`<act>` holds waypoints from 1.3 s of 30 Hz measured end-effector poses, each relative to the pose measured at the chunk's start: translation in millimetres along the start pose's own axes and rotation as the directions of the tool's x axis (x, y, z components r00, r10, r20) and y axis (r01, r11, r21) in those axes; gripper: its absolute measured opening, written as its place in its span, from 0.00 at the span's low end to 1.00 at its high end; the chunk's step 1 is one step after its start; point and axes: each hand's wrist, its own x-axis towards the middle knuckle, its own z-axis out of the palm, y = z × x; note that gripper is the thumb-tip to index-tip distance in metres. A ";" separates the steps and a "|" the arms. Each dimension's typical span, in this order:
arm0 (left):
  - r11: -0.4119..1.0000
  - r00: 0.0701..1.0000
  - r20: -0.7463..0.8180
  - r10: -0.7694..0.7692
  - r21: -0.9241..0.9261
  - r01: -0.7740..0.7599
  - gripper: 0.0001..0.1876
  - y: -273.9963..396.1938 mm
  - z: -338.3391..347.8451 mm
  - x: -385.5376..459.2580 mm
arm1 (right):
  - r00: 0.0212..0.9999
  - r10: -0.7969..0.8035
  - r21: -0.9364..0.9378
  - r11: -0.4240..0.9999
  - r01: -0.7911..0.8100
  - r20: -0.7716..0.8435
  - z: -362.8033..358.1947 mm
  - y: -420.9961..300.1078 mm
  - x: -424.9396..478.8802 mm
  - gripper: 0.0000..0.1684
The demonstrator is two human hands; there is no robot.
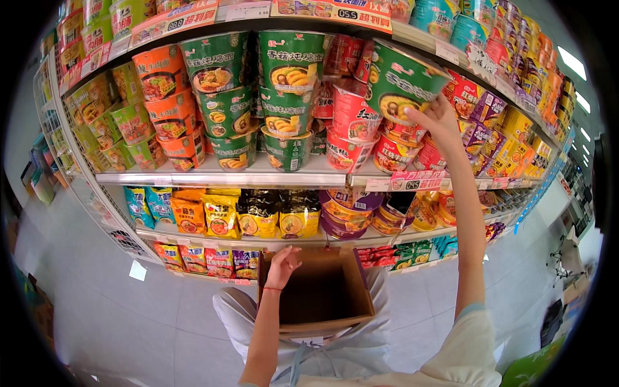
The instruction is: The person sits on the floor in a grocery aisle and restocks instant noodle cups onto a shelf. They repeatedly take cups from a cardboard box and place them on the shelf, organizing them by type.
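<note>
My right hand (436, 120) grips a green instant-noodle cup (404, 82) near its lower right side. The cup is tilted and raised in front of the middle shelf, over red noodle cups (396, 147). An open cardboard box (333, 323) sits at my lap, its inside dark and no contents visible. My left hand (283, 267) is over the left part of the box with loosely bent fingers and nothing in them. Whether it touches the rim is hard to tell. Two front stacks of green noodle cups (220, 104) stand left of the raised cup.
The metal middle shelf (227, 180) also bears orange noodle cups (167, 113) and purple and yellow ones at right. Bagged noodles (220, 215) and purple bowls (344, 222) line the shelf below. Price tags (418, 183) hang along the shelf edges. Grey tiles (145, 314) cover the floor.
</note>
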 end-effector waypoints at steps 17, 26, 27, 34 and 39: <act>0.857 0.838 0.389 0.383 0.189 -0.479 0.35 94.7 111.5 -35.9 | 0.834 0.110 0.153 0.962 -0.226 0.541 55.4 30.1 -123.5 0.56; 0.788 0.823 0.160 0.545 0.238 -0.568 0.47 73.8 101.8 -60.8 | 0.717 -0.169 -0.239 0.871 0.430 0.676 62.9 -17.0 -77.5 0.46; 0.823 0.846 0.115 0.521 0.193 -0.534 0.47 63.9 84.2 -62.7 | 0.793 -0.195 -0.349 0.819 0.456 0.578 50.9 -18.2 -57.9 0.43; 0.871 0.875 -0.266 0.404 0.405 -0.279 0.43 17.5 35.2 -95.8 | 0.939 -0.308 -0.879 0.477 0.010 -0.156 -0.2 60.6 119.6 0.56; 0.902 0.879 -0.302 0.369 0.344 -0.261 0.43 -6.4 17.9 -93.2 | 0.892 0.027 -0.792 0.449 -0.414 -0.451 19.3 83.4 147.9 0.76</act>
